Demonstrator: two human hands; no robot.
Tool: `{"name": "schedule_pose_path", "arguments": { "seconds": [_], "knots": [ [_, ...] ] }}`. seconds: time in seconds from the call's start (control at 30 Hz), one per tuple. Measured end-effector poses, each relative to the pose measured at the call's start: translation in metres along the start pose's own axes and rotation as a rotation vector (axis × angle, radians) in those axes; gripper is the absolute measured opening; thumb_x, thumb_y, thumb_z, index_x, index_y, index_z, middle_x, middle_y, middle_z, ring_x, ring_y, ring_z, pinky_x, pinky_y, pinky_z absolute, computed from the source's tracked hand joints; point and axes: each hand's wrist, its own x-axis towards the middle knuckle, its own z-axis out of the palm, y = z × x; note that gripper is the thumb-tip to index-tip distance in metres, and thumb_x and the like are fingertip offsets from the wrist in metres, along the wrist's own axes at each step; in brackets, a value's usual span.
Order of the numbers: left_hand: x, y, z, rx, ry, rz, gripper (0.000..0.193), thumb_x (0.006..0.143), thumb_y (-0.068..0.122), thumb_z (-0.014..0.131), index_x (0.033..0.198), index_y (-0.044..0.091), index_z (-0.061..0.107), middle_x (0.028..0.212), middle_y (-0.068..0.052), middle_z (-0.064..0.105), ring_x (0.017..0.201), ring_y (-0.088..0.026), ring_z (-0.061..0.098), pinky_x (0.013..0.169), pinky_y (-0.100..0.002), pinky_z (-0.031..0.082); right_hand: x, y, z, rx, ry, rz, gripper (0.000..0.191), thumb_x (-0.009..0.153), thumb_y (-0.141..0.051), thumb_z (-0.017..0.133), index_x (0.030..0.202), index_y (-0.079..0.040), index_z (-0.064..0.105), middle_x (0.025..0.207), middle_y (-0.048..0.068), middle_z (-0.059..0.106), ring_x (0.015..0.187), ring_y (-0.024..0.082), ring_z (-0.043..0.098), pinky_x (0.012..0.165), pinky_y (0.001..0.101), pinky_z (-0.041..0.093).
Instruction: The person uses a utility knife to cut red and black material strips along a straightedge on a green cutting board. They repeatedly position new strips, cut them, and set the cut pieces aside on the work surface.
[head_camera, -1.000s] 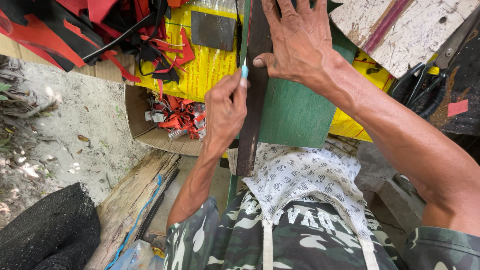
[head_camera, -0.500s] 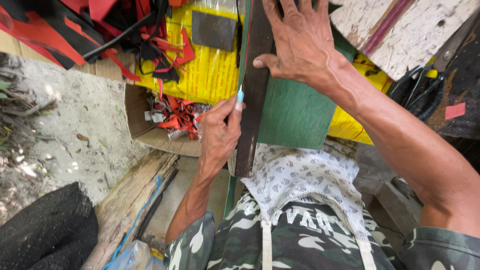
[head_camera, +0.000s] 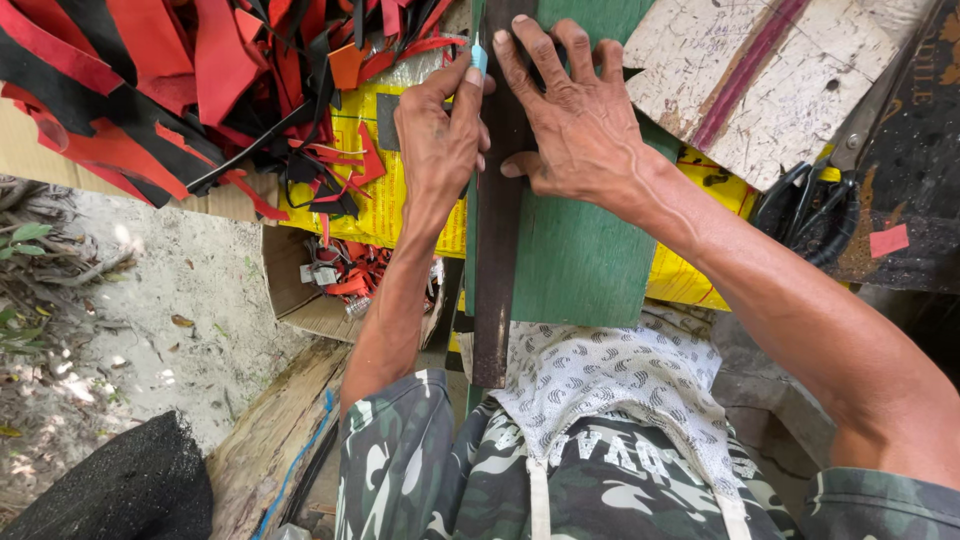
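My left hand (head_camera: 438, 135) is closed around a small blue-handled cutter (head_camera: 479, 56), whose tip sits at the left edge of a long dark strip (head_camera: 492, 290) near its far end. My right hand (head_camera: 572, 112) lies flat with fingers spread. It presses on the dark strip and on the green sheet (head_camera: 585, 255) beneath it. The strip runs from the top of the view down to my lap. A yellow sheet (head_camera: 385, 205) lies under the green one.
A heap of red and black offcuts (head_camera: 190, 70) fills the upper left. Below it stands a cardboard box (head_camera: 300, 300) holding more scraps. Black-handled scissors (head_camera: 810, 210) and a worn white board (head_camera: 740, 70) lie at the right. A patterned cloth (head_camera: 610, 385) covers my lap.
My left hand has moved with the cutter along the strip's left edge, away from me, to the far end. My right hand still presses on the strip.
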Motion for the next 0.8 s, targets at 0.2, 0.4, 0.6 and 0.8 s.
{"name": "schedule_pose_path", "arguments": {
  "seconds": [0.2, 0.4, 0.6, 0.8],
  "knots": [
    [0.003, 0.009, -0.004, 0.057, -0.021, 0.011, 0.034, 0.103, 0.02, 0.06, 0.13, 0.001, 0.068, 0.083, -0.005, 0.077, 0.047, -0.006, 0.06, 0.037, -0.026, 0.049, 0.0, 0.001, -0.001, -0.005, 0.0, -0.01, 0.126, 0.065, -0.058, 0.091, 0.163, 0.0, 0.036, 0.16, 0.018, 0.031, 0.139, 0.039, 0.031, 0.102, 0.0588, 0.033],
    [0.005, 0.016, -0.011, 0.125, -0.115, -0.017, 0.033, 0.107, 0.02, 0.057, 0.125, -0.002, 0.074, 0.061, -0.008, 0.063, 0.043, -0.008, 0.056, 0.037, -0.028, 0.045, 0.001, -0.002, -0.002, -0.011, -0.023, 0.01, 0.126, 0.066, -0.058, 0.09, 0.163, 0.0, 0.037, 0.16, 0.018, 0.031, 0.138, 0.039, 0.031, 0.101, 0.0597, 0.034],
    [0.002, 0.016, -0.007, 0.125, -0.068, 0.083, 0.031, 0.103, 0.017, 0.056, 0.126, 0.0, 0.069, 0.072, -0.004, 0.073, 0.042, -0.007, 0.06, 0.034, -0.027, 0.046, 0.006, -0.003, -0.005, -0.016, -0.051, 0.028, 0.126, 0.065, -0.057, 0.091, 0.163, -0.001, 0.036, 0.164, 0.017, 0.029, 0.138, 0.039, 0.031, 0.098, 0.0602, 0.034],
    [-0.019, 0.011, -0.01, 0.268, -0.03, 0.059, 0.028, 0.106, 0.018, 0.056, 0.108, -0.002, 0.075, 0.064, -0.012, 0.067, 0.047, -0.012, 0.063, 0.046, -0.032, 0.048, 0.004, -0.004, -0.002, -0.012, -0.066, 0.032, 0.128, 0.065, -0.058, 0.091, 0.164, 0.0, 0.033, 0.165, 0.017, 0.027, 0.144, 0.04, 0.028, 0.099, 0.0613, 0.034]
  ]
}}
